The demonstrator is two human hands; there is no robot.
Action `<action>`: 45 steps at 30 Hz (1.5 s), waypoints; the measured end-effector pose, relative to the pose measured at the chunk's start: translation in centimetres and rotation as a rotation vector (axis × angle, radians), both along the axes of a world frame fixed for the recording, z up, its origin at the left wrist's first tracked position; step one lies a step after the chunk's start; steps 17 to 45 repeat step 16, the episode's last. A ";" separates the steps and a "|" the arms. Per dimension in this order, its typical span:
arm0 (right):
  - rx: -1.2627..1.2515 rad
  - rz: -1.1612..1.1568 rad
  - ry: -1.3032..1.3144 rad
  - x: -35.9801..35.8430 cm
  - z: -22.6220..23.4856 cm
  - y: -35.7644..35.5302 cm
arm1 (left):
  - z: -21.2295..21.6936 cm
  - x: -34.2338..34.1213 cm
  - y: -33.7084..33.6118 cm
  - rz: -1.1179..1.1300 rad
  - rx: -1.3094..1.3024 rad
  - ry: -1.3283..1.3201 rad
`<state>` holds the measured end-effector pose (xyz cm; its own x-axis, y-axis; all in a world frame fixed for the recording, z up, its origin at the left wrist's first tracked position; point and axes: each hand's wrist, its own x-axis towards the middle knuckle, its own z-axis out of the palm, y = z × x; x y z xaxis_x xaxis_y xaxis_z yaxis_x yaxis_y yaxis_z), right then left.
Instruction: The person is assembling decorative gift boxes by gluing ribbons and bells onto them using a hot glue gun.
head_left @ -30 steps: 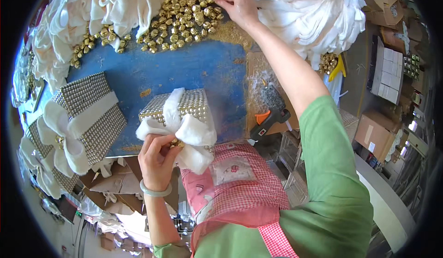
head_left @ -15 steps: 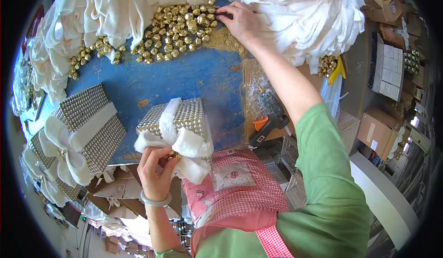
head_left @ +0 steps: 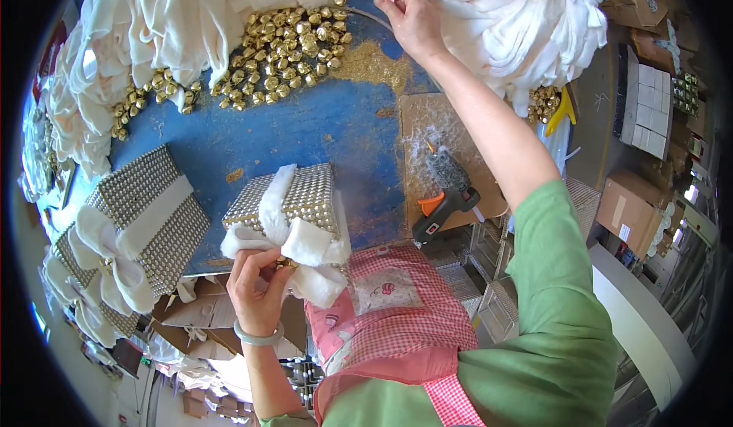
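Observation:
My left hand [head_left: 258, 282] pinches the knot of a fluffy white bow [head_left: 294, 242] on a small box [head_left: 305, 198] covered in silver studs, at the near edge of the blue table [head_left: 336, 133]. A small gold piece shows at my fingertips. My right hand [head_left: 412, 18] reaches far across the table, fingers pinched together at the edge of the white fabric pile [head_left: 511, 22], just right of the heap of gold bells [head_left: 286, 49]. What it pinches is too small to tell.
A black and orange glue gun [head_left: 447, 209] lies on cardboard [head_left: 427, 133] at the table's right edge. A finished studded box with a white bow [head_left: 137, 224] sits at left. More white bows [head_left: 145, 30] line the far side. Cardboard boxes [head_left: 630, 205] stand right.
My right hand drew back from the gold bells toward the right, by the white fabric. My left hand stayed on the bow of the small box.

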<state>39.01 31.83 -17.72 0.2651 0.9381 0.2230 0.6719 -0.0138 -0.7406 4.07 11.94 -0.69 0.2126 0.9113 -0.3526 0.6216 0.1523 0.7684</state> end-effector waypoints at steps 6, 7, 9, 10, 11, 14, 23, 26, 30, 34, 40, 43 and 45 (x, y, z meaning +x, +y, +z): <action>-0.304 0.106 -0.098 -0.9 1.1 -0.6 | -0.2 0.0 0.0 -0.008 0.005 0.024; -0.158 0.149 -0.180 -0.3 -0.2 -0.4 | -0.2 0.3 0.2 -0.018 0.003 0.017; -0.064 0.149 -0.249 -0.7 -1.7 -0.2 | -0.3 0.3 0.2 -0.019 0.002 0.016; 0.029 0.157 -0.314 -1.4 -1.9 -0.1 | -0.2 0.2 0.1 -0.013 -0.002 0.017; -0.026 0.144 -0.289 -1.8 -1.8 -0.2 | -0.1 0.2 0.2 -0.008 -0.005 0.025; 0.074 0.187 -0.423 -1.5 -2.2 0.6 | 0.1 0.4 0.3 -0.009 -0.007 0.017; 0.105 0.245 -0.628 -1.7 -2.4 0.6 | -0.1 0.0 0.1 0.003 -0.018 0.022; 0.105 0.245 -0.628 -1.7 -2.4 0.6 | -0.1 0.0 0.1 0.003 -0.018 0.022; 0.105 0.245 -0.628 -1.7 -2.4 0.6 | -0.1 0.0 0.1 0.003 -0.018 0.022; 0.105 0.245 -0.628 -1.7 -2.4 0.6 | -0.1 0.0 0.1 0.003 -0.018 0.022; 0.105 0.245 -0.628 -1.7 -2.4 0.6 | -0.1 0.0 0.1 0.003 -0.018 0.022; 0.105 0.245 -0.628 -1.7 -2.4 0.6 | -0.1 0.0 0.1 0.003 -0.018 0.022; 0.105 0.245 -0.628 -1.7 -2.4 0.6 | -0.1 0.0 0.1 0.003 -0.018 0.022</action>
